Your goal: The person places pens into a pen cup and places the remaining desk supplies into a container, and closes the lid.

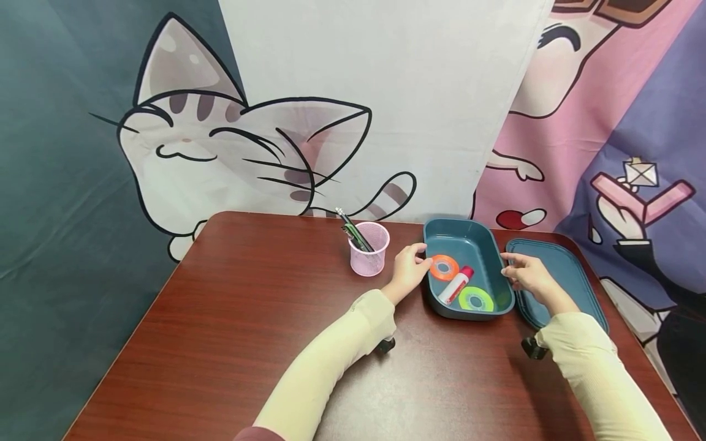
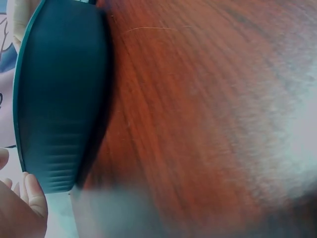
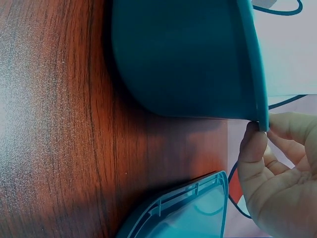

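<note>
A teal plastic box (image 1: 466, 242) stands on the table with its top uncovered. Inside lie a roll of orange tape (image 1: 444, 267), a roll of green tape (image 1: 476, 299) and a white glue stick (image 1: 455, 286) with a red cap. My left hand (image 1: 407, 271) holds the box's left rim between thumb and fingers. On the opposite side, my right hand (image 1: 531, 277) pinches the right rim; the right wrist view shows its thumb and finger (image 3: 253, 146) on either side of the edge.
The matching teal lid (image 1: 576, 275) lies at the right, partly under my right forearm. Left of the box stands a pink mesh pen cup (image 1: 368, 260) with pens (image 1: 357, 236) leaning in it. Cartoon-printed cloth (image 1: 386, 73) hangs behind the table's far edge.
</note>
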`<state>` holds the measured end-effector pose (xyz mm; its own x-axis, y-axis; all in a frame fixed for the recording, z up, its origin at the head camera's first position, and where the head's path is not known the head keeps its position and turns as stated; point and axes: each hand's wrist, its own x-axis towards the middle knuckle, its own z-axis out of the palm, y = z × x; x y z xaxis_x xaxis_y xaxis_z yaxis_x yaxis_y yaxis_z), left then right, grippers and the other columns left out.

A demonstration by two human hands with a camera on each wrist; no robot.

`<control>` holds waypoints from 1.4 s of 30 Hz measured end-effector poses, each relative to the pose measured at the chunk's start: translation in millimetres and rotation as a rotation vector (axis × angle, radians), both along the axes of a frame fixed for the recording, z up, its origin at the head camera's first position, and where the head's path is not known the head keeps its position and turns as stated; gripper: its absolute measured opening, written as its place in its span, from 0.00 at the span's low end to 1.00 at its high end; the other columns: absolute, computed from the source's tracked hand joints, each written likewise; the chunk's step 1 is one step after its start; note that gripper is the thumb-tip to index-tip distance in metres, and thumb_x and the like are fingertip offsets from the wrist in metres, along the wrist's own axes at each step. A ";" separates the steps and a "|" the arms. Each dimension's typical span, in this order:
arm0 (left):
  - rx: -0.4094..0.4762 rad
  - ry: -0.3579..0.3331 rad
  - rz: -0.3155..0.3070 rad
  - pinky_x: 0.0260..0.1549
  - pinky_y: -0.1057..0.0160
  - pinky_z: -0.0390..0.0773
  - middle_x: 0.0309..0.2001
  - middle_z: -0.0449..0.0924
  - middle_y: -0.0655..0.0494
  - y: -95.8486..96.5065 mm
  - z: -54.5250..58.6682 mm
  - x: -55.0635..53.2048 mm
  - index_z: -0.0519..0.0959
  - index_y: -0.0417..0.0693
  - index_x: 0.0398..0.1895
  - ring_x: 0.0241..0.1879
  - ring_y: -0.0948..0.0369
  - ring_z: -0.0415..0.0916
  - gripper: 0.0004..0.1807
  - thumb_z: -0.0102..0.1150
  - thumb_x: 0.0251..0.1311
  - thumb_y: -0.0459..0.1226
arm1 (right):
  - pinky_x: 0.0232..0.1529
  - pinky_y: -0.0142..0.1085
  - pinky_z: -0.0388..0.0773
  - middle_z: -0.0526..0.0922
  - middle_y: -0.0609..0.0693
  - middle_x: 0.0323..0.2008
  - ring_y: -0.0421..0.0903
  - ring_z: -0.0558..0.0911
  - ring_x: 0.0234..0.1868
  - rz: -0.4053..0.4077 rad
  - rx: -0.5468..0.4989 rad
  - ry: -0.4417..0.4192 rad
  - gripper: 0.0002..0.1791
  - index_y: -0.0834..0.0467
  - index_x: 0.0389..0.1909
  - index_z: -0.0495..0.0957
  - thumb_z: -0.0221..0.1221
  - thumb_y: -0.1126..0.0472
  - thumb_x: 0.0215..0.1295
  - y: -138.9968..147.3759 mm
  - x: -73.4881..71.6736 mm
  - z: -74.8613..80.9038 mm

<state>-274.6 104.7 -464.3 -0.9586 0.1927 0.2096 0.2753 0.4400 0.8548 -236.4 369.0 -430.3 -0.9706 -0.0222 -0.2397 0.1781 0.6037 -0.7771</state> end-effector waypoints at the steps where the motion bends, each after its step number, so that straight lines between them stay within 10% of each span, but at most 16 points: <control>1: 0.004 -0.007 0.004 0.31 0.75 0.74 0.44 0.77 0.50 -0.1 -1.7 0.1 0.74 0.41 0.49 0.36 0.60 0.79 0.19 0.58 0.51 0.35 | 0.29 0.33 0.75 0.73 0.48 0.30 0.37 0.71 0.25 0.000 0.000 0.000 0.30 0.68 0.63 0.53 0.49 0.64 0.61 0.0 0.0 -0.1; 13: 0.080 -0.116 0.005 0.28 0.75 0.73 0.36 0.80 0.51 -0.9 -9.7 3.5 0.74 0.44 0.50 0.30 0.62 0.78 0.21 0.60 0.49 0.35 | 0.29 0.32 0.74 0.74 0.57 0.36 0.37 0.71 0.26 0.001 0.008 0.002 0.29 0.67 0.63 0.53 0.49 0.63 0.62 -1.0 -1.1 -2.0; 24: 0.361 -0.398 -0.089 0.20 0.70 0.76 0.31 0.74 0.49 0.1 -6.2 1.2 0.66 0.41 0.58 0.19 0.66 0.69 0.27 0.55 0.51 0.28 | 0.30 0.34 0.75 0.72 0.46 0.29 0.37 0.71 0.25 0.002 -0.013 -0.001 0.30 0.67 0.63 0.53 0.49 0.64 0.62 0.2 -1.1 -1.2; 42: 0.416 -0.438 -0.090 0.23 0.68 0.78 0.27 0.71 0.54 3.2 -8.0 2.2 0.64 0.40 0.59 0.19 0.66 0.69 0.28 0.54 0.52 0.27 | 0.31 0.36 0.77 0.73 0.40 0.29 0.37 0.75 0.24 -0.027 -0.019 0.014 0.33 0.67 0.63 0.54 0.52 0.55 0.61 11.8 6.5 -0.1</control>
<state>-272.4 108.0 -472.4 -0.9565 0.2636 -0.1253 -0.1201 0.0359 0.9921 -229.9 380.8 -430.4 -0.9743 -0.0006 -0.2254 0.1826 0.5840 -0.7910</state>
